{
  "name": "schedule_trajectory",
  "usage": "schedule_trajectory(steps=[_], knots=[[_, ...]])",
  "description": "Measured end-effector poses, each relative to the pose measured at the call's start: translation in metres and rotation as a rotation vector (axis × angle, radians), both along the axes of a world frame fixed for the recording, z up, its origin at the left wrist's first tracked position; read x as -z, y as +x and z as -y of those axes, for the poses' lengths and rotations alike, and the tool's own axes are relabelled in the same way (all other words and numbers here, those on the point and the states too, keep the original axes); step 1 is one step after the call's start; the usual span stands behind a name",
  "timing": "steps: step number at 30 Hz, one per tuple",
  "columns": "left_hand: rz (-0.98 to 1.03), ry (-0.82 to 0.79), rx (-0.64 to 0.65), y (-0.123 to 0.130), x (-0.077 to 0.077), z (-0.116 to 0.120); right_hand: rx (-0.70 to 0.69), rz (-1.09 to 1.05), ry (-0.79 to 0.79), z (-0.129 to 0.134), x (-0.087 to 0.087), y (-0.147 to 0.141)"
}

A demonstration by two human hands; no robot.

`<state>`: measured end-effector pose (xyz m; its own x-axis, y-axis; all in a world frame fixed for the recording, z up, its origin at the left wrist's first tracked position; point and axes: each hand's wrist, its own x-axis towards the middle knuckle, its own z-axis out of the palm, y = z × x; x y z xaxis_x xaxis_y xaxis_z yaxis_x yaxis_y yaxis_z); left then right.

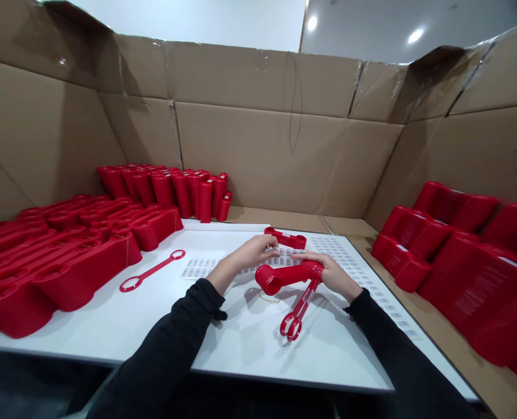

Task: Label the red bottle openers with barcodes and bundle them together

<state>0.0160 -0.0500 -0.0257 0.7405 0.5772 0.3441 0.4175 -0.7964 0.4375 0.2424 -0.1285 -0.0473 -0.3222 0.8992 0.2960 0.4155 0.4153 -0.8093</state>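
My right hand (331, 273) is wrapped over one end of a short stack of red plastic ring-ended spanners (288, 274). A couple of spanners (299, 311) splay out of that stack toward the table's front edge. My left hand (257, 251) is just beyond the stack's other end, its fingers bent and pinched together. Whatever may be between those fingertips is too small to make out. Under and behind both hands lie sheets of small printed labels (334, 247). Beyond my hands rests another small red stack (285, 237) with a pale label on it. A thin yellowish rubber band (269, 298) lies below the stack.
One single red spanner (153, 271) lies flat on the white table (171, 326). Many red stacks (84, 256) cover the left side, with several upright ones (182, 192) behind. More red stacks (467, 273) are piled at right. Cardboard walls (262, 151) enclose the back and sides.
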Motion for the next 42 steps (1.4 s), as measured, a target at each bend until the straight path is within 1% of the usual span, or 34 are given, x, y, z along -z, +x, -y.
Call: schedule_trajectory(steps=[2, 7, 12, 14, 18, 24, 28, 32, 38, 40, 42], knots=[[-0.01, 0.002, 0.001, -0.003, -0.001, -0.001, 0.001, -0.005, -0.003, 0.0, -0.001, 0.003], [-0.023, -0.112, -0.035, -0.009, -0.001, -0.006, 0.004, 0.007, -0.005, -0.001, -0.003, 0.01], [-0.004, -0.119, -0.101, -0.005, 0.001, -0.007, -0.023, 0.062, 0.022, -0.001, -0.004, 0.012], [0.005, -0.127, -0.09, -0.006, -0.002, -0.004, -0.021, 0.075, 0.036, -0.001, -0.004, 0.013], [-0.003, -0.161, -0.026, -0.011, -0.01, 0.0, 0.018, 0.083, 0.053, -0.001, -0.005, 0.017], [0.032, -0.128, -0.149, -0.008, -0.008, -0.002, 0.017, 0.108, 0.049, 0.001, -0.006, 0.016], [0.03, -0.133, -0.178, -0.008, -0.009, 0.001, 0.006, 0.097, 0.062, 0.001, -0.007, 0.016], [0.037, -0.104, -0.141, -0.008, -0.009, 0.001, -0.003, 0.083, 0.056, 0.001, -0.009, 0.017], [0.011, -0.045, -0.093, -0.008, -0.004, -0.005, 0.008, 0.079, 0.044, 0.003, -0.01, 0.018], [-0.006, -0.064, -0.084, -0.011, -0.004, -0.006, 0.026, 0.081, 0.04, 0.004, -0.011, 0.02], [-0.032, -0.121, -0.068, -0.016, -0.005, -0.007, 0.045, 0.081, 0.039, 0.005, -0.012, 0.023]])
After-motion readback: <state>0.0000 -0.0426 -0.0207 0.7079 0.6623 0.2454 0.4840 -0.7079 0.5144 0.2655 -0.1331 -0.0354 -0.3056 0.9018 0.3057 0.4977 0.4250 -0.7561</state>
